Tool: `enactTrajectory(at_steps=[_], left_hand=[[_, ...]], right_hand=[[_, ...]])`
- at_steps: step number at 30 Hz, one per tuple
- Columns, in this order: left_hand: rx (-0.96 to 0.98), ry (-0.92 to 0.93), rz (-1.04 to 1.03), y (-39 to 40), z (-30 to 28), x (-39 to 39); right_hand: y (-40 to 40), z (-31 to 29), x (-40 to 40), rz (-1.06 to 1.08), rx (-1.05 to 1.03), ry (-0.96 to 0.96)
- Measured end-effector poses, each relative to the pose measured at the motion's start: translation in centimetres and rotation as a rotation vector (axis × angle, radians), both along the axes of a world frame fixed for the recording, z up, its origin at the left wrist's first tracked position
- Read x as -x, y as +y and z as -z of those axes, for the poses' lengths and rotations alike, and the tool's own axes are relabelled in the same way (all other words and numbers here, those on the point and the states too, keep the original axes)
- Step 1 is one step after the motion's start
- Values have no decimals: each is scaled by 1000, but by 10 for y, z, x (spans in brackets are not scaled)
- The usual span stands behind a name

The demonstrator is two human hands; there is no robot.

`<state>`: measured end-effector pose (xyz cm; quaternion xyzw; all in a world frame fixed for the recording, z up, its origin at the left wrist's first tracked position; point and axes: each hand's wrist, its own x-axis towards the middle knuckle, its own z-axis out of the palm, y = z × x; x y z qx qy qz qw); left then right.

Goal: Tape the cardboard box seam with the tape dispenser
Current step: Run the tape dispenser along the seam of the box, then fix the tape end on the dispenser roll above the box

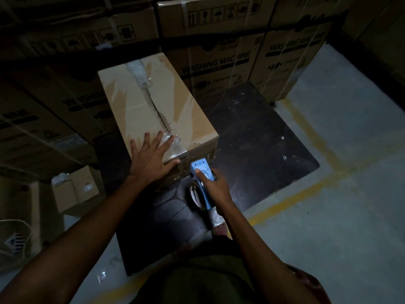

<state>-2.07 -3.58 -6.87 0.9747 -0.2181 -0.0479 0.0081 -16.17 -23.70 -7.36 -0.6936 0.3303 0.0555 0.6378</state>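
A long brown cardboard box (140,102) lies on a dark platform, its centre seam (156,106) running away from me. Clear tape covers the seam's far end and its near end, and the middle stretch shows a dark gap. My left hand (151,154) lies flat with fingers spread on the box's near top edge, thumb over the corner by the tape. My right hand (215,188) grips a blue tape dispenser (200,172) just below the box's near face, its toothed blade pointing at the box.
The dark platform (258,145) extends right of the box. Stacked washing machine cartons (219,62) wall in the back and left. A small carton (74,189) sits low on the left. Grey floor with yellow lines (324,181) lies to the right.
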Motion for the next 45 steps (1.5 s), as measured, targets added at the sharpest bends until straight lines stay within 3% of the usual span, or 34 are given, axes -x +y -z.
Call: enactTrajectory(at_steps=[13,17,20,23,37,45], left_hand=[[120,120,-10,4,-12,-2],[490,177,-68,3,-36,-6],[826,125,11,-5,-60,-10],[967,70,64,-17,-82,-14],[1054,5,-96,-28,-104,-23],[1206,159,-176,-32,-120,-23]], right_hand=[[-22,-24,-11,-180,1,-108],[-35,-44,-25,-257,-98,-255],[-38,-63,-41,-277,-230,-296],[-37,-75,-59,-262,-372,-312],[-26,-69,-95,-251,-661,-208],[-27,-60,-104,-261,-633,-174]])
